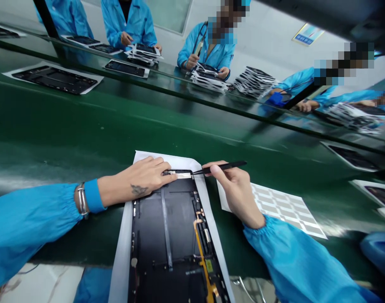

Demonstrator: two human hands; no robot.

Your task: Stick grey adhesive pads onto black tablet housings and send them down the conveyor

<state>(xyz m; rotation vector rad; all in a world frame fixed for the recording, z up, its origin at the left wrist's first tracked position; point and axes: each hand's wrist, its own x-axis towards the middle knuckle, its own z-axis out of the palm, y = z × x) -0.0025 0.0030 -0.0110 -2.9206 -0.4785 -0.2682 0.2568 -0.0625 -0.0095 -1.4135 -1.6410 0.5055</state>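
Device panel [180, 227] was laid on paper [180, 161] — patch sheet [284, 206] placed to its R, panel stacks [254, 82] set well behind.

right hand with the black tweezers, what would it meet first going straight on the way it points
Leading with the black tweezers, the right hand would probably meet the pale strip on the black panel first, then the left hand; whether tweezers and strip touch is unclear.
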